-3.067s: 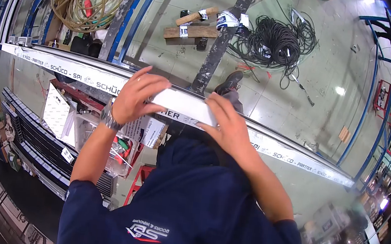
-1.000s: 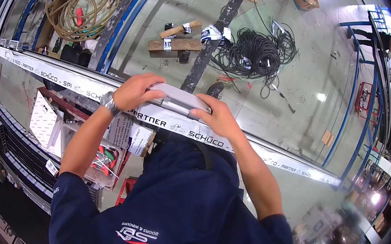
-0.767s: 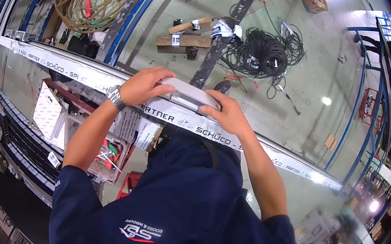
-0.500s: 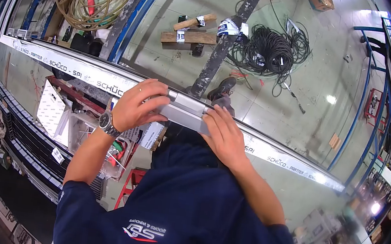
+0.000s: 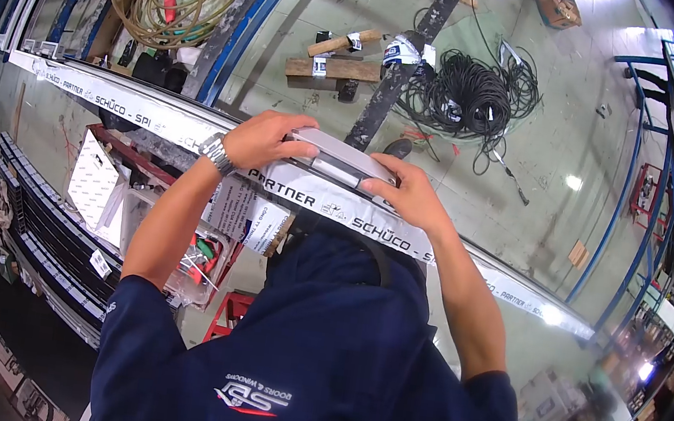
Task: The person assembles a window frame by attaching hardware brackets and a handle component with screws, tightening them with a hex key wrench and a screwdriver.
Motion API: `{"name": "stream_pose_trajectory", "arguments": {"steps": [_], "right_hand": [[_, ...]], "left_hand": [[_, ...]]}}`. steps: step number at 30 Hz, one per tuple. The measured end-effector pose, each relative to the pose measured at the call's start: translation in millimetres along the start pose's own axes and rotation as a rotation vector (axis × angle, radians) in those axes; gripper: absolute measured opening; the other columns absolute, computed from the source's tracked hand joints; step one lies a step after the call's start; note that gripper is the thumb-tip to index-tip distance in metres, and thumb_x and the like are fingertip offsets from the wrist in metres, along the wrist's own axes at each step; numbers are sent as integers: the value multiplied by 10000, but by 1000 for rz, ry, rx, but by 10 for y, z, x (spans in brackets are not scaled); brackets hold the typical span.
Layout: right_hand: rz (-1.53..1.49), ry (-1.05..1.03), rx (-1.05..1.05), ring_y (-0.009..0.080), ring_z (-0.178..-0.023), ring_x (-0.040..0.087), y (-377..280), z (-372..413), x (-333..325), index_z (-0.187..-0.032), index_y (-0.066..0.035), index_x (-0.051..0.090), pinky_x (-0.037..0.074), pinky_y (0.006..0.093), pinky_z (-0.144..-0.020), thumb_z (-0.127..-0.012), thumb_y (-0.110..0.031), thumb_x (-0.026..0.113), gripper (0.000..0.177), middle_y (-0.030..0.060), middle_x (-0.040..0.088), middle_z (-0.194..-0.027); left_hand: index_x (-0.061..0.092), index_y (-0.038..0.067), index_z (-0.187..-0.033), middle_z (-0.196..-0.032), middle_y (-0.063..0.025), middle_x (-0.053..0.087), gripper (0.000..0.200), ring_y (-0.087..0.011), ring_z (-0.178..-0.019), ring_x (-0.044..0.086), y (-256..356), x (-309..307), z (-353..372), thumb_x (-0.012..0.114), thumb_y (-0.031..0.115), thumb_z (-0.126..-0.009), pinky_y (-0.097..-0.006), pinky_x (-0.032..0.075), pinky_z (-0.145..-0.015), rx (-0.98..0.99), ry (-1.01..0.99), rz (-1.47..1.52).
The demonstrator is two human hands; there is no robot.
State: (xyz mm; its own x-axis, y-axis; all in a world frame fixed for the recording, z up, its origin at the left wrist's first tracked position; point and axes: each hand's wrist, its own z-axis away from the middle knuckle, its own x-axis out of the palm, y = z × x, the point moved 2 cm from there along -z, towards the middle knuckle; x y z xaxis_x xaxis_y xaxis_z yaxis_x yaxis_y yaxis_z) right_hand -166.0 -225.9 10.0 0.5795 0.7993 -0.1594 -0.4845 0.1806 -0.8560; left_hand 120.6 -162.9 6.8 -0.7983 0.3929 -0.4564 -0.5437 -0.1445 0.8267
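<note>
The grey bar has shifted to the far edge of the long beam, baring its lettering; fingers of the left hand and right hand grip its ends, any contact beneath seemingly hidden.

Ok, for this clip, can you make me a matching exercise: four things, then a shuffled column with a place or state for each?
1. watch
2. grey bar
3. black cable
4. white strip

A. loosely coiled
B. printed with SCHÜCO
C. on the left arm
D. between left hand and right hand

Pairs: 1-C, 2-D, 3-A, 4-B
</note>
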Motion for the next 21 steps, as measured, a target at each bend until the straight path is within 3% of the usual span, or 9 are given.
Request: {"name": "stream_pose_trajectory", "arguments": {"steps": [4, 5, 8, 9, 11, 13, 16, 21], "right_hand": [[334, 76, -206, 356, -1034, 708, -201, 275, 77, -1295, -7, 656, 551, 386, -917, -837, -309, 859, 585, 192, 726, -1144], [409, 123, -285, 388, -1101, 689, -174, 385, 159, -1270, -7, 646, 557, 411, -950, -805, -248, 866, 568, 185, 704, -1190], [618, 307, -576, 363, -1123, 698, -197, 548, 342, -1252, -21, 654, 582, 426, -913, -751, -189, 884, 576, 163, 695, -1244], [696, 327, -630, 352, -1196, 669, -225, 586, 385, -1204, -21, 662, 568, 458, -973, -715, -132, 874, 544, 156, 669, -1297], [762, 350, -707, 359, -1177, 667, -273, 649, 442, -1182, -21, 662, 563, 463, -977, -721, -133, 848, 510, 151, 668, -1263], [804, 367, -775, 356, -1155, 668, -263, 689, 476, -1179, -38, 669, 556, 465, -970, -739, -117, 819, 471, 143, 664, -1250], [763, 352, -783, 356, -1141, 673, -228, 689, 448, -1192, -49, 674, 551, 449, -952, -757, -108, 801, 457, 159, 657, -1265], [580, 396, -500, 391, -1172, 618, -239, 778, 374, -1352, -4, 614, 500, 466, -1004, -711, -276, 921, 761, 190, 639, -1303]], "left_hand": [[614, 29, -1308, -1151, -178, 690, 564, -380, -1058, 668, 181, 26, 349, 826, 292, -856, -424, 535, -907, 201, 150, -131], [614, 45, -1311, -1201, -161, 671, 591, -376, -1111, 644, 204, 44, 446, 853, 262, -815, -432, 532, -936, 230, 169, -200], [622, 58, -1304, -1338, -157, 630, 649, -370, -1216, 623, 294, 115, 642, 897, 280, -759, -437, 514, -1023, 289, 249, -215], [627, 61, -1303, -1352, -156, 624, 657, -366, -1230, 619, 280, 122, 673, 904, 285, -750, -439, 511, -1032, 307, 261, -195], [638, 67, -1301, -1379, -152, 612, 675, -358, -1258, 611, 245, 112, 732, 919, 295, -732, -443, 505, -1049, 344, 283, -157], [651, 70, -1288, -1365, -147, 621, 667, -342, -1246, 619, 346, 97, 734, 924, 292, -722, -433, 509, -1042, 254, 368, -106], [663, 61, -1254, -1290, -143, 654, 652, -335, -1178, 643, 376, 75, 747, 933, 271, -700, -423, 530, -1000, 211, 383, -116], [633, 51, -1207, -1240, -130, 666, 663, -351, -1128, 649, 313, 110, 850, 928, 177, -627, -426, 555, -942, 337, 356, -296]]}}
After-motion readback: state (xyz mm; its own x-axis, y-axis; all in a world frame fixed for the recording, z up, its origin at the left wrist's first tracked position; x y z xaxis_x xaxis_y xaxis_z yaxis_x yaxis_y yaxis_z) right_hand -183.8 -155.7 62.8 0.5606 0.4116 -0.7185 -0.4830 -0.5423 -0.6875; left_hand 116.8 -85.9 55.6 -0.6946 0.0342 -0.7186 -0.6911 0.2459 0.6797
